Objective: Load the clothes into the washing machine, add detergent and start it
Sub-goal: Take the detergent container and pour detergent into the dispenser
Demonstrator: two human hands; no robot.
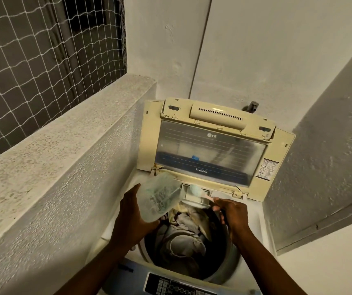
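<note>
The top-loading washing machine (115, 235) stands below me with its yellowed lid (211, 143) raised. Grey and beige clothes (187, 235) fill the drum. My left hand (132, 218) grips a clear plastic detergent container (158, 196), tilted toward the back of the tub. My right hand (232, 216) pinches the pink handle of a small scoop (196, 190) heaped with pale blue powder. The scoop hovers over the open detergent drawer (196, 199) at the tub's rear rim.
A rough concrete ledge (64, 158) runs along the left, with a netted window (43, 50) above it. White walls close in behind and to the right. The blue control panel (170, 286) sits at the machine's near edge. A tap (251, 106) pokes out behind the lid.
</note>
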